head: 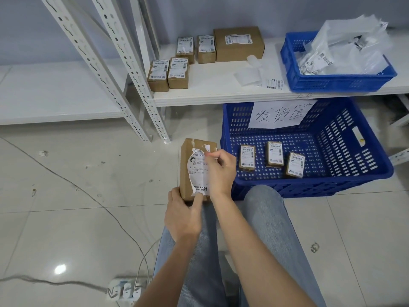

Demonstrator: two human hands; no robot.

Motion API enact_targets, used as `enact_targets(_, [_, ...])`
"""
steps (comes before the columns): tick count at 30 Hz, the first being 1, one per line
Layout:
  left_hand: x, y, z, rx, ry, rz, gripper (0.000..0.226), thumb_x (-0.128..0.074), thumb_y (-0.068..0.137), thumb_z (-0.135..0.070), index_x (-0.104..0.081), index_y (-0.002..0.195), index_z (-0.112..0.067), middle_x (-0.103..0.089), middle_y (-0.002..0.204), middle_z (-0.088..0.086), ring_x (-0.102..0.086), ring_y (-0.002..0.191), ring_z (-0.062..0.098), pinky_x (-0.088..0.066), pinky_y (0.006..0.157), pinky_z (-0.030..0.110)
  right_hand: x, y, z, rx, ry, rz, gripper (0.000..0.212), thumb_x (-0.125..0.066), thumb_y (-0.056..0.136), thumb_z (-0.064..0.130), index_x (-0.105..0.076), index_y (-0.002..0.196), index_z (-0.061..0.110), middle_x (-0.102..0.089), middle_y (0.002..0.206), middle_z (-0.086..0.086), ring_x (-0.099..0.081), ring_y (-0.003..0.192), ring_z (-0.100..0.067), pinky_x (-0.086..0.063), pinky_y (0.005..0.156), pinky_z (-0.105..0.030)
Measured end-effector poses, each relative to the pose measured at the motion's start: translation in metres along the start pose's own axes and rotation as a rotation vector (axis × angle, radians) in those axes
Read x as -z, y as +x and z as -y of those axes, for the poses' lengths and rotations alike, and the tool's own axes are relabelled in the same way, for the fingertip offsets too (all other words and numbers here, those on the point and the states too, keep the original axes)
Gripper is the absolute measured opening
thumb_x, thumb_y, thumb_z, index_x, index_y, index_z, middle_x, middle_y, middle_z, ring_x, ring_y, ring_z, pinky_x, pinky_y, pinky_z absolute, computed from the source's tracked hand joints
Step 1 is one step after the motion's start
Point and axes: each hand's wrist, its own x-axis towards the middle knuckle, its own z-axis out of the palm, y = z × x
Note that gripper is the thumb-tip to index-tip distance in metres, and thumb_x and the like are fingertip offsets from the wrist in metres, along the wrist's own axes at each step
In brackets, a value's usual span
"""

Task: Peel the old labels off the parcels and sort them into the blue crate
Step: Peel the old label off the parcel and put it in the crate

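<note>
A pale grey wall backs white slotted shelf uprights and a low white shelf. The glossy beige tiled floor reflects a ceiling light; a cable crosses it toward what may be a power strip.

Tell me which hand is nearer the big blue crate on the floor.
Right. The right hand pinches the label at the parcel's top, just left of the floor crate. The left hand holds the parcel's bottom end, farther from it.
</note>
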Motion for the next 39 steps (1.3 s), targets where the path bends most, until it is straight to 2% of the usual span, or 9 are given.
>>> enact_targets(5, [0.001,0.0,0.001,-0.007,-0.025,-0.002,0.059,-0.038,0.065,-0.062,-0.055,0.101,-0.017,-0.062,0.092,-0.005,-0.058,0.075,0.011,-0.035,0.061,0.022,0.001,0.0,0.003,-0.019,0.032,-0.007,0.026,-0.065,0.083,0.003,-0.051,0.062,0.008,-0.049,0.11,-0.01,-0.055,0.083,0.004,-0.04,0.068,-0.005])
enact_targets(8, [0.001,0.0,0.001,-0.01,-0.036,-0.007,0.065,-0.034,0.061,-0.065,-0.054,0.099,-0.017,-0.061,0.091,-0.004,-0.058,0.075,0.012,-0.036,0.061,0.024,0.002,0.0,0.005,-0.052,0.1,-0.02,0.02,-0.061,0.084,-0.002,-0.053,0.065,0.0,-0.05,0.112,-0.015,-0.054,0.069,0.014,-0.04,0.063,-0.003])
enact_targets(12, [0.001,0.0,0.001,-0.009,-0.044,0.0,0.063,-0.033,0.06,-0.064,-0.053,0.095,-0.016,-0.058,0.089,-0.003,-0.056,0.071,0.013,-0.034,0.059,0.021,0.003,-0.001,0.005,-0.132,0.185,-0.05,0.03,-0.059,0.081,0.0,-0.045,0.056,0.009,-0.051,0.112,-0.013,-0.057,0.079,-0.01,-0.047,0.074,-0.023])
enact_targets(15, [0.002,0.0,0.002,-0.003,-0.047,-0.001,0.06,-0.033,0.06,-0.064,-0.052,0.091,-0.016,-0.058,0.087,-0.002,-0.055,0.069,0.012,-0.034,0.059,0.022,0.001,0.0,0.009,-0.182,0.214,-0.049,0.044,-0.058,0.078,0.0,-0.042,0.043,0.021,-0.047,0.101,-0.008,-0.051,0.076,-0.015,-0.043,0.077,-0.036])
enact_targets(20, [0.003,0.001,0.002,0.02,-0.056,0.015,0.043,-0.043,0.07,-0.053,-0.053,0.091,-0.017,-0.059,0.086,-0.001,-0.055,0.069,0.011,-0.034,0.058,0.021,0.002,0.005,0.009,-0.298,0.234,-0.022,0.044,-0.052,0.075,-0.003,-0.031,0.044,0.021,-0.043,0.099,-0.015,-0.044,0.069,-0.017,-0.036,0.05,-0.02])
enact_targets(23, [0.003,0.001,0.003,0.02,-0.056,0.015,0.041,-0.045,0.071,-0.05,-0.054,0.091,-0.016,-0.059,0.086,-0.003,-0.055,0.069,0.011,-0.035,0.059,0.021,0.004,0.007,0.008,-0.371,0.268,-0.008,0.046,-0.049,0.072,-0.003,-0.03,0.039,0.023,-0.044,0.094,-0.013,-0.046,0.066,-0.018,-0.032,0.053,-0.025])
enact_targets(29, [0.002,0.002,0.004,0.022,-0.046,0.014,0.043,-0.044,0.07,-0.052,-0.054,0.091,-0.017,-0.06,0.086,-0.003,-0.056,0.069,0.011,-0.034,0.058,0.021,0.01,0.008,0.014,-0.485,0.433,0.067,0.039,-0.043,0.074,-0.006,-0.028,0.049,0.019,-0.042,0.048,0.006,-0.044,0.047,-0.013,-0.032,0.055,-0.026])
enact_targets(36, [0.002,0.001,0.003,0.012,-0.055,0.003,0.052,-0.038,0.064,-0.06,-0.053,0.091,-0.018,-0.06,0.086,-0.003,-0.056,0.069,0.01,-0.033,0.058,0.02,0.014,0.009,0.017,-0.597,0.484,0.125,0.022,-0.046,0.074,0.002,-0.034,0.06,0.015,-0.054,0.051,0.003,-0.053,0.052,-0.016,-0.042,0.058,-0.027])
enact_targets(39, [0.002,0.001,0.002,0.032,-0.06,0.007,0.053,-0.037,0.064,-0.062,-0.052,0.092,-0.019,-0.062,0.085,-0.004,-0.057,0.071,0.009,-0.034,0.059,0.019,0.013,0.009,0.019,-0.583,0.512,0.113,0.019,-0.048,0.08,0.002,-0.049,0.064,0.012,-0.06,0.06,0.0,-0.058,0.054,-0.014,-0.046,0.056,-0.026])
